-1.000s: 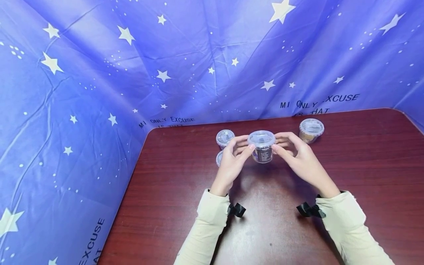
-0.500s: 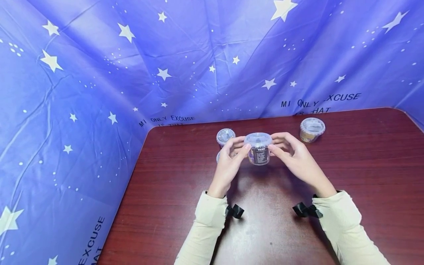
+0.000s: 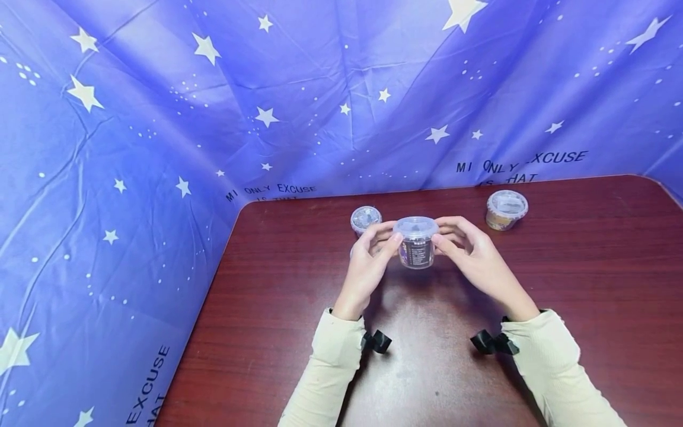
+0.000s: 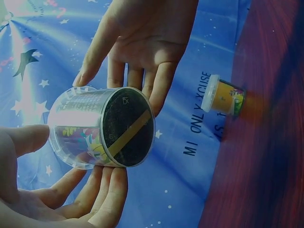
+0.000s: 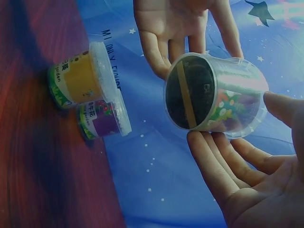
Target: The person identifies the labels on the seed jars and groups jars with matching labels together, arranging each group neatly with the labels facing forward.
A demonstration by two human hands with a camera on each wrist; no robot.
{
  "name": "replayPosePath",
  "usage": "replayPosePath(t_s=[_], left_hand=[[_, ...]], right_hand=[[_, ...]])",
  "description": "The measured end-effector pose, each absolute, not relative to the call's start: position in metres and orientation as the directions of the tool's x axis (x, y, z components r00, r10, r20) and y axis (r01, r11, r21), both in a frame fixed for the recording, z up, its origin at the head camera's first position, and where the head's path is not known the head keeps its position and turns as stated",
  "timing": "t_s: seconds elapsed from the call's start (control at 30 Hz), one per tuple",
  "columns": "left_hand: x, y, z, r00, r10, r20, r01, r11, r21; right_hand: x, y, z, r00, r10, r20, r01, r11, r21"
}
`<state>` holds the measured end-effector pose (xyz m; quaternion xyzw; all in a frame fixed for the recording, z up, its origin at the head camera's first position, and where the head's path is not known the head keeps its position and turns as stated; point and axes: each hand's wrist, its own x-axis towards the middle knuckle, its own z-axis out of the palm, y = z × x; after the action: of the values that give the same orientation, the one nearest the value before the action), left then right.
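In the head view a clear plastic tub (image 3: 417,254) with a translucent lid is held upright above the table. My left hand (image 3: 367,265) pinches its left side between thumb and fingers, and my right hand (image 3: 476,265) does the same on the right. A dark printed label faces me. The wrist views show the tub's dark base (image 4: 130,127) crossed by a yellowish strip, plus a colourful printed side (image 5: 227,109). The thumbs lie near the lid rim while the other fingers support the far side.
Behind my left hand stands a lidded tub (image 3: 366,219) with a second one mostly hidden; the right wrist view shows their yellow (image 5: 83,78) and purple (image 5: 105,118) labels. Another yellow-labelled tub (image 3: 507,210) sits back right. A starry blue cloth (image 3: 320,89) hangs behind the reddish-brown table (image 3: 267,332).
Both hands have brought the tub slightly left and nearer me, turning it so more of the dark label shows. The grip stays the same, and the other tubs stay put.
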<state>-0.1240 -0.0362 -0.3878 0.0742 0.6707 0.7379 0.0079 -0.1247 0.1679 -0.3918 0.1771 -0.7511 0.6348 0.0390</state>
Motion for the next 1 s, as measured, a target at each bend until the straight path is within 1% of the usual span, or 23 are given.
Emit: replayPosePath(t_s=[0.13, 0.4, 0.63, 0.77, 0.93, 1.0], left_hand=[[-0.122, -0.036, -0.387, -0.991, 0.110, 0.081, 0.071, -0.093, 0.993], [-0.122, -0.038, -0.385, -0.993, 0.095, 0.062, 0.059, -0.034, 0.998], [-0.122, -0.035, -0.385, -0.990, 0.130, 0.049, 0.044, -0.040, 0.998], [-0.124, -0.036, -0.387, -0.989, 0.132, 0.060, 0.055, -0.038, 0.998], [-0.127, -0.040, -0.390, -0.985, 0.163, 0.063, 0.055, -0.057, 0.997], [-0.128, -0.042, -0.391, -0.982, 0.177, 0.060, 0.050, -0.059, 0.997]], right_hand=[[-0.125, 0.165, -0.395, -0.938, -0.198, 0.284, -0.314, 0.145, -0.938], [-0.125, 0.160, -0.397, -0.949, -0.168, 0.267, -0.298, 0.198, -0.934], [-0.120, 0.155, -0.394, -0.953, -0.152, 0.261, -0.289, 0.208, -0.935], [-0.119, 0.153, -0.392, -0.955, -0.141, 0.262, -0.288, 0.216, -0.933], [-0.118, 0.153, -0.390, -0.952, -0.154, 0.263, -0.293, 0.225, -0.929], [-0.118, 0.153, -0.389, -0.948, -0.168, 0.271, -0.303, 0.205, -0.931]])
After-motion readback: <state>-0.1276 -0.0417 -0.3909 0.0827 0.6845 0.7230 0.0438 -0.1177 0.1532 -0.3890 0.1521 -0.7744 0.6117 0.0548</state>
